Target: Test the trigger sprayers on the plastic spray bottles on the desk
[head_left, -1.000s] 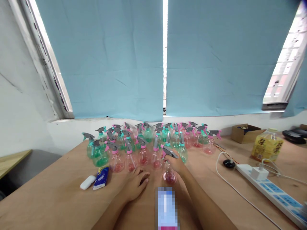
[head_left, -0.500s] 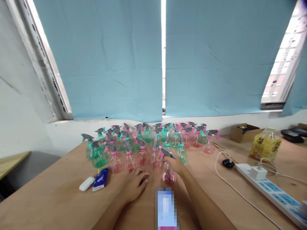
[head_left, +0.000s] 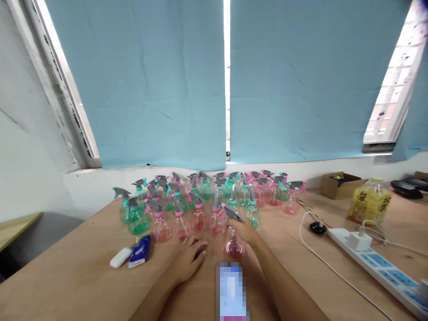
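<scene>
At the far left of the wooden table (head_left: 76,272) we see a small white case (head_left: 121,257) and a blue packet (head_left: 140,250) lying side by side, well apart from our hands. Next comes our left hand (head_left: 187,258), resting palm down on the board with the fingers loosely spread and holding nothing; its fingertips point toward the front row of the spray bottles (head_left: 200,200), near them but not touching, as far as we can make out. Just to its right stands the pink spray bottle (head_left: 233,236), upright, its long axis vertical, its grey trigger head pointing left, set a little in front of the cluster. Our right hand (head_left: 245,229) is on it: the fingers curl round the neck just under the trigger head, coming from the right and slightly behind, so the round belly hangs clear below the grip. The right hand is plainly the nearer one; the left sits beside the bottle without contact. How tightly the fingers close, and where the thumb sits, we cannot tell, since the bottle hides that side. A blurred patch covers the space between our forearms. Further right lie a white cable (head_left: 321,258), a power strip (head_left: 377,263), a yellow bottle (head_left: 369,203) and a cardboard box (head_left: 339,183).
</scene>
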